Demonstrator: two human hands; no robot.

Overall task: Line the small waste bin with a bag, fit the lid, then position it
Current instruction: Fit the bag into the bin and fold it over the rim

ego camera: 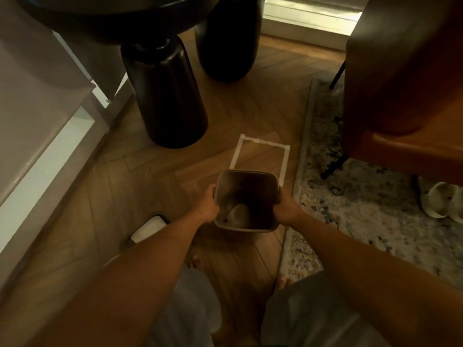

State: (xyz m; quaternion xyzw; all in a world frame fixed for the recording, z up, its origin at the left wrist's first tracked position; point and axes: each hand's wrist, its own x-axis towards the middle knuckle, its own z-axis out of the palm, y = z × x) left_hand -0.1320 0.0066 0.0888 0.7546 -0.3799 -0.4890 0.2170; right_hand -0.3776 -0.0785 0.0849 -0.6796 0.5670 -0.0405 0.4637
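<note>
A small beige square waste bin [246, 174] stands open-topped on the wooden floor in the middle of the head view. My left hand [209, 205] grips its left rim and my right hand [285, 207] grips its right rim. Inside the bin a pale rounded thing lies at the bottom; I cannot tell what it is. No bag shows over the rim. A flat pale lid-like piece with a dark frame [147, 227] lies on the floor to the left, partly hidden by my left forearm. Just beyond the bin, white tape [260, 141] marks a rectangle on the floor.
Two thick black table legs [167, 96] stand behind the tape mark. A white cabinet [37, 121] runs along the left. A patterned rug [363, 209] lies to the right under a brown leather chair [400, 71]. Pale slippers [443, 200] sit on the rug.
</note>
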